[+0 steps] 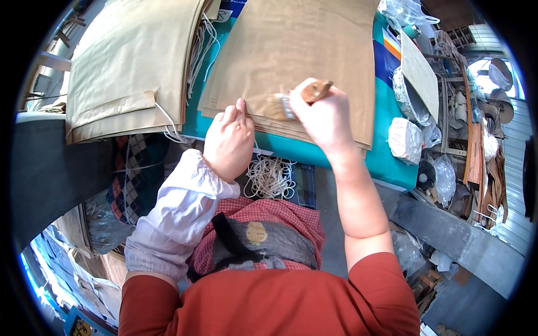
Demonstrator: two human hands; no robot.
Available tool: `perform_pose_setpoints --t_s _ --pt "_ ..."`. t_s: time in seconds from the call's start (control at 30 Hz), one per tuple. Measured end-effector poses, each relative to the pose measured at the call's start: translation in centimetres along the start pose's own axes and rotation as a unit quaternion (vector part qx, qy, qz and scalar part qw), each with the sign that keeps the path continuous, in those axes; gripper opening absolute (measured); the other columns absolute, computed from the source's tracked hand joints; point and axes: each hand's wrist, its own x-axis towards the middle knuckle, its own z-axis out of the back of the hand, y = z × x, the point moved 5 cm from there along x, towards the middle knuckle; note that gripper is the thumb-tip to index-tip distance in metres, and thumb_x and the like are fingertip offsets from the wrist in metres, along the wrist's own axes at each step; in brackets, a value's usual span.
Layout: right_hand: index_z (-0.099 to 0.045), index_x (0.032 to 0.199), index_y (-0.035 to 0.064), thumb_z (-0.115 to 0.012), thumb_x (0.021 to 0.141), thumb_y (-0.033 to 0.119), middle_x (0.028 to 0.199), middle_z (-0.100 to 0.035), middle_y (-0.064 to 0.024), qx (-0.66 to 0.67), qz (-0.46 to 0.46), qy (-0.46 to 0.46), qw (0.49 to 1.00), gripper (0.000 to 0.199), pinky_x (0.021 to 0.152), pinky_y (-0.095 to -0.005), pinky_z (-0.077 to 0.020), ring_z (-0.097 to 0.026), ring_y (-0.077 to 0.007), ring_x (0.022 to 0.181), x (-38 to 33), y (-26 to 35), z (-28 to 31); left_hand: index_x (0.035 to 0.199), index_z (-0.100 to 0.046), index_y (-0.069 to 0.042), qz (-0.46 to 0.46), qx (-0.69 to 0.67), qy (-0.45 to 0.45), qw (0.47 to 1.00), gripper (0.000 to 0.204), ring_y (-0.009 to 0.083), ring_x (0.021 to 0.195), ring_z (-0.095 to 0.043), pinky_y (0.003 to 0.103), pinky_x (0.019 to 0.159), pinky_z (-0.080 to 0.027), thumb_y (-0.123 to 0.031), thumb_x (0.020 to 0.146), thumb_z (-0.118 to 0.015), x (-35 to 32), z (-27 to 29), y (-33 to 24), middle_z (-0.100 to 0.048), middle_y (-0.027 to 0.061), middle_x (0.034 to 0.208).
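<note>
A stack of brown paper sheets (302, 50) lies on a teal table (392, 162) in front of me. My right hand (325, 115) is closed around a wooden-handled brush (305, 95), whose bristles touch the near edge of the stack. My left hand (228, 140), in a white checked sleeve cover, rests with its fingertips pressing the near left corner of the same stack. A bundle of white string loops (270, 176) lies just below the table edge, between my hands and my lap.
A second pile of brown paper bags (129, 61) with white string handles lies at the left. At the right stand a foil-lined bowl (406, 95), a foil-wrapped lump (404, 139), a cardboard piece (420, 70) and cluttered shelves. A checked cloth (134, 173) hangs at the left.
</note>
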Motion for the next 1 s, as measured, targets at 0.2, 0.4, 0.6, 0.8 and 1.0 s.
perform_pose_setpoints --t_s 0.2,0.4,0.6,0.8,1.0 --pt "-0.059 0.063 0.0037 -0.070 0.072 0.014 0.060 -0.060 -0.0131 -0.158 -0.085 -0.052 0.982 0.018 0.053 -0.0378 -0.0480 -0.062 -0.0304 0.057 -2.5 -7.5 8.0 0.099 -0.059 0.011 0.001 -0.071 -0.003 0.997 0.035 0.0309 0.103 -0.052 0.036 0.091 -0.043 -0.003 0.067 -0.055 0.5 0.1 -0.4 -0.054 0.0253 0.125" --pt "-0.061 0.069 0.0020 -0.063 0.077 0.023 0.072 -0.062 -0.0195 -0.309 -0.087 -0.058 0.945 0.023 0.062 -0.0445 -0.0484 -0.061 -0.0362 0.067 -2.4 -8.2 9.3 0.096 -0.061 0.006 -0.003 -0.024 0.022 0.999 0.032 0.0295 0.106 -0.052 0.035 0.090 -0.042 -0.006 0.067 -0.057 0.8 -0.4 -0.6 -0.050 0.0248 0.132" --pt "-0.058 0.064 0.0017 -0.069 0.081 0.008 0.063 -0.061 -0.0029 0.101 -0.087 -0.133 0.982 0.021 0.050 -0.0261 -0.0438 -0.058 -0.0105 0.056 -2.5 -3.8 8.2 0.092 -0.062 0.006 -0.005 -0.017 0.015 1.000 0.027 0.0306 0.105 -0.052 0.036 0.089 -0.043 -0.005 0.067 -0.057 0.5 -0.3 -0.4 -0.050 0.0258 0.131" --pt "-0.061 0.072 0.0011 -0.072 0.075 0.006 0.063 -0.062 -0.0090 0.185 0.011 -0.112 0.976 0.012 0.053 -0.0294 -0.0496 -0.063 -0.0184 0.057 -1.4 -0.4 1.7 0.091 -0.059 0.010 0.003 -0.049 0.014 0.999 0.026 0.0338 0.104 -0.054 0.038 0.093 -0.043 0.000 0.068 -0.054 0.7 0.1 -0.5 -0.052 0.0281 0.128" --pt "-0.061 0.071 0.0002 -0.067 0.078 0.013 0.066 -0.065 -0.0137 0.128 -0.023 -0.097 0.987 0.016 0.056 -0.0362 -0.0508 -0.065 -0.0275 0.061 -1.3 -3.5 0.7 0.093 -0.059 0.010 0.008 -0.040 0.026 0.999 0.028 0.0336 0.104 -0.054 0.038 0.093 -0.043 0.000 0.067 -0.054 0.8 0.0 -0.9 -0.052 0.0277 0.128"
